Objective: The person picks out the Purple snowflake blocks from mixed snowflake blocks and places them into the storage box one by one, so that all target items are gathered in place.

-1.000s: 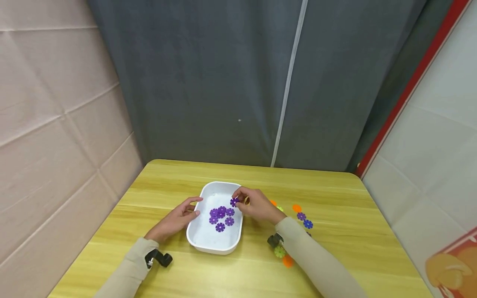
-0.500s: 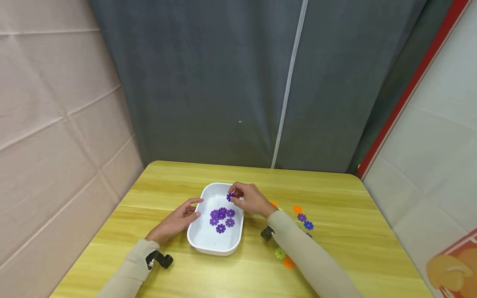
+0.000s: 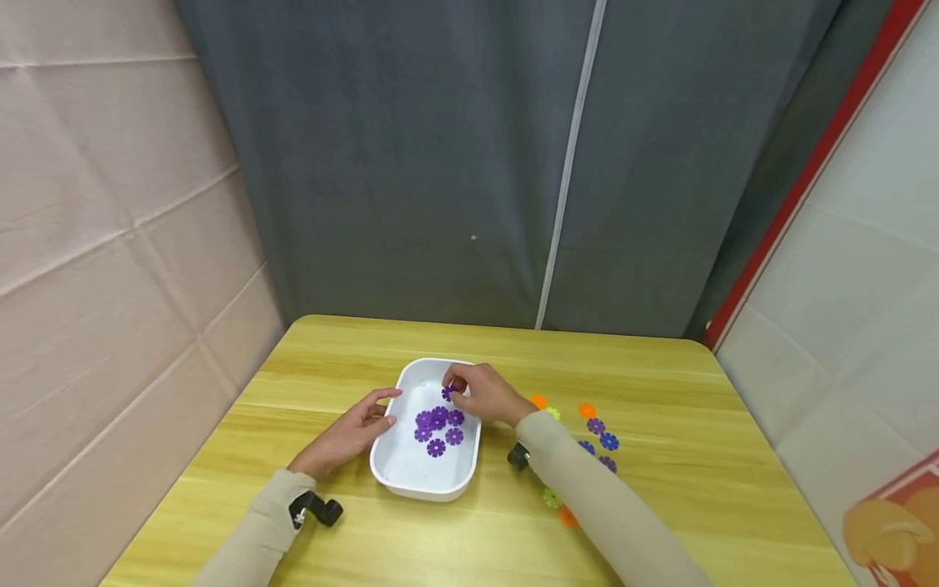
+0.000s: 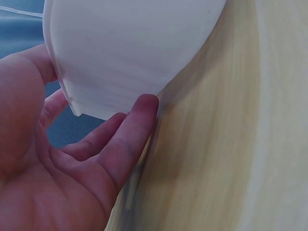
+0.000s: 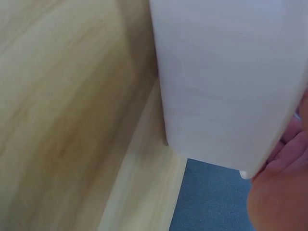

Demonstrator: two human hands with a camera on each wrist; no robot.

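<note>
Right hand: your right hand [image 3: 480,394] pinches a purple flower piece [image 3: 447,393] over the white tray [image 3: 411,486].
Left hand: your left hand [image 3: 350,432] rests relaxed fingers on its side, steadying it.

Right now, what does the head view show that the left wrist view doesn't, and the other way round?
Only the head view shows the right hand pinching a purple disc over the tray, the purple discs lying inside it, and the loose coloured discs on the table to its right. Only the left wrist view shows, close up, a fingertip touching the tray's outer wall. Both show the left hand against the white tray on the wooden table.
</note>
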